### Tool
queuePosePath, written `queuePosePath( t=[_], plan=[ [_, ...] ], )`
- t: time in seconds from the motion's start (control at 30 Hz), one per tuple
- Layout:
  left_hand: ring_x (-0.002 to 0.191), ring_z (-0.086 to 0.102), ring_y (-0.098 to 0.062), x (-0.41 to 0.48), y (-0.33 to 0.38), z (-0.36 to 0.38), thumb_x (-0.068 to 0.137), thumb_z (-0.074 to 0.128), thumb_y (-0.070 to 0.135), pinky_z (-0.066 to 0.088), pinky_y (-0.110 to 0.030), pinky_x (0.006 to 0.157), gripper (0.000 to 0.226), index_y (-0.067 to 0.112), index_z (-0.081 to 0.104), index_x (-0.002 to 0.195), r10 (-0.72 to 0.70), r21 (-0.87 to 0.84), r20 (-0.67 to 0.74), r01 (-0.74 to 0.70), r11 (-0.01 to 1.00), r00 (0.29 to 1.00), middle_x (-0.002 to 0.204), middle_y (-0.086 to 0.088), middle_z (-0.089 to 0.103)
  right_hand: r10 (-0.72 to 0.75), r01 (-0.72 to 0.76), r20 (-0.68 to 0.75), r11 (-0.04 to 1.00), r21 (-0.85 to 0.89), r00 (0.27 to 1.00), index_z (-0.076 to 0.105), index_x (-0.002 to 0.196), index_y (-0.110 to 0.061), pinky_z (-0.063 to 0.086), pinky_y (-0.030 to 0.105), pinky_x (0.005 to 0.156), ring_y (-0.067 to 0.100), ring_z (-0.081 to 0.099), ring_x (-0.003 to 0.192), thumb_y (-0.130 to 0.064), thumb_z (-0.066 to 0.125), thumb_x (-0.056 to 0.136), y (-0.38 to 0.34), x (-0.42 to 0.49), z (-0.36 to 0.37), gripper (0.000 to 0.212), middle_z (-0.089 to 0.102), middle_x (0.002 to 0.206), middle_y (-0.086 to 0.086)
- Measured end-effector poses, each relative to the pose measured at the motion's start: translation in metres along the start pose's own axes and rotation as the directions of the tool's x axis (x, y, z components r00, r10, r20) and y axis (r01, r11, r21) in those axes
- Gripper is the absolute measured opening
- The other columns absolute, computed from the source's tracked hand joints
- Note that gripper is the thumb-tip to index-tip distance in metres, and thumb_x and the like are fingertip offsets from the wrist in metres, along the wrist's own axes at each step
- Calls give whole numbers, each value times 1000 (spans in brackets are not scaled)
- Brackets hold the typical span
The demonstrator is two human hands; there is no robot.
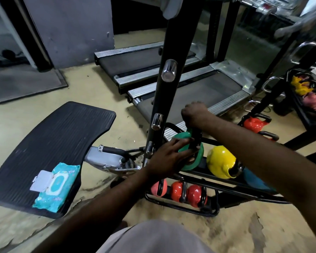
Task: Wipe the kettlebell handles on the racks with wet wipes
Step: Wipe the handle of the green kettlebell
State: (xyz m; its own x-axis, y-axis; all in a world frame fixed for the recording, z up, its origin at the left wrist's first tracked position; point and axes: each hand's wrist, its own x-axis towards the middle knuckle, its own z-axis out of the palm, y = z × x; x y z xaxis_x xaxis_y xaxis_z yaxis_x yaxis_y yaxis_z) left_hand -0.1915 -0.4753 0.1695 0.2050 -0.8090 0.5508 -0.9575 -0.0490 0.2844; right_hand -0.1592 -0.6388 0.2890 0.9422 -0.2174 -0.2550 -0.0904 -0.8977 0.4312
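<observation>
Steadying green kettlebell (181, 137) with flat left hand (169, 156), gripping its handle (196, 136) in clenched right hand (195, 114) — best rubbed all round

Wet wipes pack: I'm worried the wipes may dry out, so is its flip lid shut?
No, the white flip lid of the wet wipes pack is folded open as the pack lies on the black mat.

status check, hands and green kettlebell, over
Right hand gripping handle of green kettlebell. Left hand spread on its body. Wipe in hand: cannot tell. Black post close beside left hand.
</observation>
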Motion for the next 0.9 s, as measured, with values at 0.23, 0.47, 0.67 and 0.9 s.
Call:
queuePosePath(
  t=[0.23, 0.47, 0.67, 0.9],
  plan=[
    [122, 48, -23, 0, 2, 1, 96, 55, 32, 45, -31, 95, 46, 24, 52, 141, -21, -61, -8, 20, 998, 1000, 150, -6, 44, 35, -33, -7, 989, 147, 999, 70, 108, -22, 44, 29, 84, 27, 62, 107, -38, 72, 78, 11, -21, 2, 34, 65, 112, 7],
    [122, 51, -25, 2, 4, 0, 96, 56, 27, 45, -34, 104, 43, 18, 55, 138, -41, -107, -50, 36, 994, 998, 144, -11, 49, 533, -81, 208, -251, 964, 820, 61, 85, -15, 49, 25, 57, 21, 61, 72, -25, 70, 89, 19, -61, 71, 15, 64, 81, 7],
    [121, 53, -21, 1, 3, 4, 98, 58, 29, 47, -37, 100, 37, 19, 60, 134, -50, -143, -69, 40, 989, 996, 144, -6, 50, 231, 9, 421, -885, 466, 877, 58, 86, -10, 53, 22, 49, 17, 65, 58, -12, 49, 99, -7, -68, 87, 15, 67, 73, 11],
    [120, 51, -23, -9, -3, 15, 93, 66, 23, 45, -39, 98, 49, 24, 53, 141, -35, -32, -105, 31, 999, 994, 146, -6, 49, 587, -95, -78, 258, 961, 806, 73, 83, -15, 52, 32, 71, 18, 67, 76, -31, 73, 84, 5, -85, 75, 17, 72, 78, 0]
  ],
)
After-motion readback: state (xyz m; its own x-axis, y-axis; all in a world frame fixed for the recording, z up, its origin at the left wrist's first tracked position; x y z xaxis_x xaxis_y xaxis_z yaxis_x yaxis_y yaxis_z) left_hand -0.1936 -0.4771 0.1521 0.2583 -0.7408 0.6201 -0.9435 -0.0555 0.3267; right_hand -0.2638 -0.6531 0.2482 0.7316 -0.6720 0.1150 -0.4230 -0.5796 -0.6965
